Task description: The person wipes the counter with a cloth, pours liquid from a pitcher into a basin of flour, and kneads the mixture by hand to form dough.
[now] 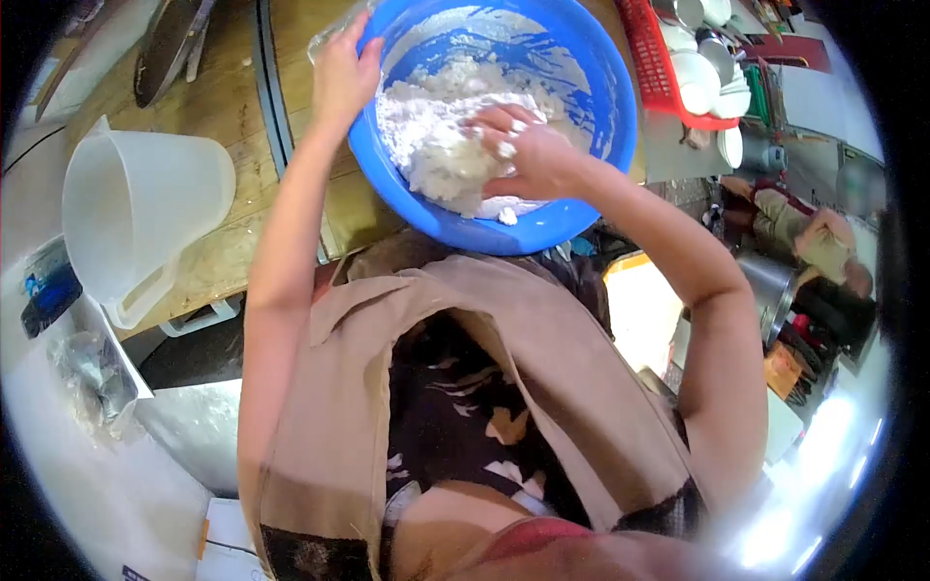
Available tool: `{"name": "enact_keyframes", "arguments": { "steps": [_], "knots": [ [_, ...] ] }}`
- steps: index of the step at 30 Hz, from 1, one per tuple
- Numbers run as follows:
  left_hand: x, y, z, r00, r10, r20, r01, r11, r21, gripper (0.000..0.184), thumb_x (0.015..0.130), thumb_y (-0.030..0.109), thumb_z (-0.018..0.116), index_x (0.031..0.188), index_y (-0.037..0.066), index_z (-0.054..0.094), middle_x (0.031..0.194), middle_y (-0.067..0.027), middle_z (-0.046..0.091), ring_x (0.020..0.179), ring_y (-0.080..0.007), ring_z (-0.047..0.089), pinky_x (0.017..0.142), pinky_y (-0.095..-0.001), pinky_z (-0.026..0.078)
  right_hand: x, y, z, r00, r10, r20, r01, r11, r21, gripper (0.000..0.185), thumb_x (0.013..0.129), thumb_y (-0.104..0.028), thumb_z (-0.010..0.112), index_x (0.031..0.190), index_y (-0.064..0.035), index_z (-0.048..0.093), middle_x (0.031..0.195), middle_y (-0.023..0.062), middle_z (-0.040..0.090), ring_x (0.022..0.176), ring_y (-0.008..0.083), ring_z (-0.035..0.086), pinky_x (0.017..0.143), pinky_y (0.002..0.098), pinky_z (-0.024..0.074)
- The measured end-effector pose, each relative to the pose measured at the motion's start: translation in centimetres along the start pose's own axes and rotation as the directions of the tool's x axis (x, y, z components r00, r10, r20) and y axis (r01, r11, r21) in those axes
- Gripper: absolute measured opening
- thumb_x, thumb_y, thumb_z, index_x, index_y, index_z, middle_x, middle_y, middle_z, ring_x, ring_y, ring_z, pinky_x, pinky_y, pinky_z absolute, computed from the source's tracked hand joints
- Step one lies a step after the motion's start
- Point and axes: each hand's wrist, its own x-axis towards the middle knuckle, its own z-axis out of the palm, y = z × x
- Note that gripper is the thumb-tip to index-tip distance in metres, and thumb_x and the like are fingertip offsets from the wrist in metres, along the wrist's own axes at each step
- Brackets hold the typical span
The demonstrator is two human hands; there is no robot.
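Observation:
A large blue basin [612, 107] stands at the table's front edge, with a white, crumbly, floury mass [436, 136] inside and white smears on its inner wall. My left hand [347, 77] is on the basin's left rim, thumb and fingers apart, with the rim between them; a bit of clear plastic shows behind the fingers. Down in the basin, my right hand [528, 155] touches the white mass. Its fingers are spread and bent, partly sunk in the mass and coated with white bits.
A translucent white pitcher [165, 194] lies at the left on the wooden table [232, 107]. Right of the basin is a red basket [651, 68] holding white bowls [696, 82]. Another person [804, 232] is in the background at right, near a large metal pot [765, 281].

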Motion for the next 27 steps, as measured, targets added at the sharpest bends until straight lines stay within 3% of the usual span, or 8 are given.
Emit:
{"name": "enact_keyframes", "arguments": {
  "steps": [6,10,13,18,20,22,25,27],
  "knots": [
    [4.7,0.7,2.4,0.945,0.284,0.164,-0.272,0.958,-0.091,0.035,0.075,0.013,0.052,0.107,0.000,0.054,0.084,-0.0209,0.059,0.076,-0.0342,0.057,0.070,-0.0384,0.046,1.3,0.8,1.4,0.964,0.226,0.139,-0.205,0.967,-0.153,0.072,0.058,-0.033,0.074,0.115,-0.0045,0.040,0.109,0.0128,0.045,0.106,0.0310,0.042,0.088,0.0411,0.0362],
    [8.7,1.8,5.0,0.871,0.451,0.197,-0.429,0.892,-0.146,0.037,0.073,0.015,0.056,0.107,0.000,0.053,0.094,-0.0223,0.058,0.087,-0.0364,0.056,0.079,-0.0379,0.044,4.1,1.4,5.8,0.891,0.439,-0.117,-0.454,0.856,-0.248,0.044,0.062,-0.008,0.056,0.103,-0.0004,0.045,0.108,0.0169,0.046,0.103,0.0300,0.044,0.085,0.0399,0.0375],
    [11.1,4.0,6.6,0.764,0.416,0.492,-0.402,0.905,-0.140,0.036,0.074,0.017,0.056,0.107,0.005,0.055,0.100,-0.0190,0.058,0.093,-0.0358,0.053,0.082,-0.0380,0.042,6.4,1.5,7.2,0.832,0.452,-0.321,-0.519,0.839,-0.165,0.041,0.065,-0.013,0.056,0.103,-0.0023,0.049,0.097,0.0137,0.050,0.099,0.0276,0.046,0.081,0.0378,0.0370],
    [9.7,4.6,6.5,0.753,0.610,0.249,-0.644,0.761,0.083,0.031,0.075,0.021,0.057,0.100,0.003,0.058,0.087,-0.0157,0.062,0.082,-0.0349,0.057,0.075,-0.0357,0.045,6.4,2.2,6.5,0.827,0.540,-0.157,-0.554,0.829,-0.071,0.041,0.067,-0.021,0.061,0.101,0.0008,0.054,0.105,0.0176,0.053,0.111,0.0285,0.043,0.095,0.0366,0.0316],
    [7.3,2.1,5.4,0.860,0.499,0.112,-0.510,0.851,0.127,0.034,0.081,0.020,0.054,0.113,0.010,0.054,0.097,-0.0183,0.055,0.090,-0.0310,0.053,0.080,-0.0336,0.042,3.9,2.3,1.7,0.928,0.372,0.015,-0.371,0.928,-0.033,0.046,0.068,-0.029,0.064,0.102,-0.0003,0.056,0.106,0.0178,0.055,0.109,0.0268,0.048,0.094,0.0350,0.0344],
    [2.3,0.9,2.5,0.978,0.202,0.050,-0.205,0.976,0.068,0.034,0.081,0.019,0.053,0.112,0.006,0.053,0.092,-0.0221,0.057,0.092,-0.0340,0.053,0.080,-0.0365,0.043,1.8,2.6,-0.9,0.870,0.476,0.130,-0.473,0.727,0.498,0.050,0.067,-0.038,0.066,0.102,-0.0031,0.058,0.103,0.0173,0.058,0.097,0.0260,0.055,0.087,0.0351,0.0413],
    [-3.3,1.4,0.0,0.987,-0.139,0.080,0.139,0.990,0.009,0.033,0.085,0.021,0.049,0.112,0.002,0.053,0.095,-0.0190,0.058,0.089,-0.0270,0.055,0.079,-0.0327,0.043,2.6,6.1,-3.0,0.779,0.611,0.140,-0.580,0.618,0.531,0.055,0.069,-0.045,0.062,0.106,-0.0042,0.058,0.103,0.0162,0.059,0.091,0.0252,0.057,0.080,0.0352,0.0452],
    [-5.0,2.3,0.1,0.903,-0.416,0.105,0.416,0.790,-0.451,0.035,0.088,0.022,0.046,0.114,-0.001,0.051,0.099,-0.0135,0.059,0.087,-0.0170,0.054,0.077,-0.0279,0.042,4.6,12.0,-0.4,0.769,0.639,0.016,-0.519,0.609,0.600,0.056,0.070,-0.051,0.059,0.102,-0.0050,0.061,0.098,0.0133,0.061,0.088,0.0218,0.056,0.078,0.0336,0.0434]
  ]
}}
